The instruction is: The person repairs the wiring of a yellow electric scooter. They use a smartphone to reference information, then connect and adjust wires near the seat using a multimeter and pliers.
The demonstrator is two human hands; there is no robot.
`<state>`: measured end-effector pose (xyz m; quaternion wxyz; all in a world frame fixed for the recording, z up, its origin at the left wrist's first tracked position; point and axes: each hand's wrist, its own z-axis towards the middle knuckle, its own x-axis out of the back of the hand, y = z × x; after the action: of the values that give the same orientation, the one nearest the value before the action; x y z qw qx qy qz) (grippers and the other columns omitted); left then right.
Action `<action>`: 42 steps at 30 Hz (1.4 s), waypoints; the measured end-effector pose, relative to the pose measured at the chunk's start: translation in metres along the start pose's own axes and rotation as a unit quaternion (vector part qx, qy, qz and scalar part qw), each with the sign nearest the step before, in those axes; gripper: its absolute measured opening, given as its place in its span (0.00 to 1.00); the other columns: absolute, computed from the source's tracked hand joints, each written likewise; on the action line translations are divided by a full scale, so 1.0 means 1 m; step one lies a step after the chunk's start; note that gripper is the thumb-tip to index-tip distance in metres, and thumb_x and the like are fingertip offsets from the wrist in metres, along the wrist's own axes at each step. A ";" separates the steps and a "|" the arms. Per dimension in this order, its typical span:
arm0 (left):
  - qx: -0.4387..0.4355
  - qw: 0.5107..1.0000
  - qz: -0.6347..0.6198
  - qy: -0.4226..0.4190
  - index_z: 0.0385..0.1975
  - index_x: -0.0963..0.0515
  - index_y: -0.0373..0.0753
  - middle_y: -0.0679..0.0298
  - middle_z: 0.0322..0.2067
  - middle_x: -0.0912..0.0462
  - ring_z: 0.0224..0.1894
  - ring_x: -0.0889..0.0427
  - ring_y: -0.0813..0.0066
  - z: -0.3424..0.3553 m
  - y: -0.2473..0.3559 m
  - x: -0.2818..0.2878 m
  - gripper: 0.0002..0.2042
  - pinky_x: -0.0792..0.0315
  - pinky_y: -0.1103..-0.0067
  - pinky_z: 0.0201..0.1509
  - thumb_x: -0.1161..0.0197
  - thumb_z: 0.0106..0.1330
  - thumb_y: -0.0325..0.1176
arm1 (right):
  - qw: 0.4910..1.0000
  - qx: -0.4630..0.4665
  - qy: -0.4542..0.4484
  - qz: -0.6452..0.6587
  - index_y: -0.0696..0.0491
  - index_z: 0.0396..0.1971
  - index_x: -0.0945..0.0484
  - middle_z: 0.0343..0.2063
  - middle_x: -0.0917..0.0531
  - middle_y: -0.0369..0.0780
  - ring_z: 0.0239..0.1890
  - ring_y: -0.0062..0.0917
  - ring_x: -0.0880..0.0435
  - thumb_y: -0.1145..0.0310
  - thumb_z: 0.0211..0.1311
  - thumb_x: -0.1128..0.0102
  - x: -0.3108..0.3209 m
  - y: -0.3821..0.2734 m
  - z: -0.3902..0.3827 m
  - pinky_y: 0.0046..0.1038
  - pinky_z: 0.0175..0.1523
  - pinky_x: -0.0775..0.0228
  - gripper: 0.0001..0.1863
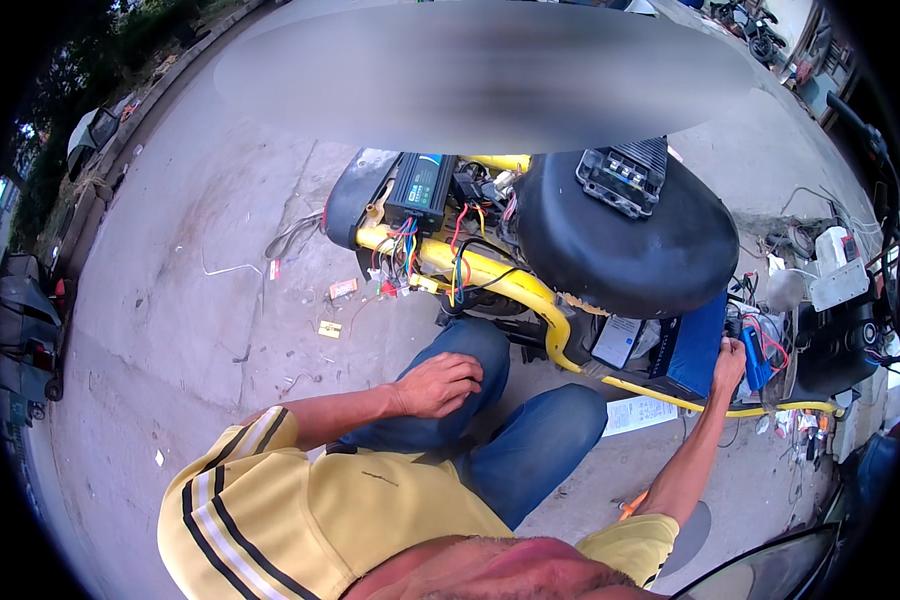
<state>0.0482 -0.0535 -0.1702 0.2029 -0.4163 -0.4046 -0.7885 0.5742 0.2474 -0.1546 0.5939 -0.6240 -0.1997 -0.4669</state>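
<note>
My left hand (pixel 440 385) rests on my left knee, its fingers loosely bent and nothing in them. Over on the right, my right hand (pixel 730 368) reaches to the right edge of a blue box (pixel 694 345), fingers closed together at their tips; what they pinch there is too small to tell. Right beside those fingers sits a blue device (pixel 756 358) with red and other wires. A white box (pixel 617 341) lies left of the blue one, under the seat. All of this sits in the yellow frame (pixel 510 278) of a two-wheeler.
On the black seat (pixel 625 235) lies a finned metal controller (pixel 625 178). A black finned box (pixel 420 190) with loose coloured wires (pixel 407 245) is at the frame's left end. A printed sheet (pixel 638 415) and small litter lie on the concrete. A blurred patch covers the top.
</note>
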 end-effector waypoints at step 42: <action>-0.037 0.966 -0.016 0.256 0.44 0.22 0.35 0.56 0.46 0.19 0.46 0.18 0.61 0.026 0.009 0.199 0.14 0.23 0.71 0.50 0.34 0.58 0.16 | 0.663 0.065 -0.246 0.704 0.54 0.60 0.26 0.57 0.24 0.51 0.53 0.42 0.20 0.62 0.77 0.44 0.152 -0.127 -0.307 0.49 0.59 0.26 0.18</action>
<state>-0.0469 -0.0350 0.0061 0.2715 -0.2013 -0.3168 -0.8862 0.4394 -0.0563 -0.0031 0.7142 -0.6304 0.1305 0.2747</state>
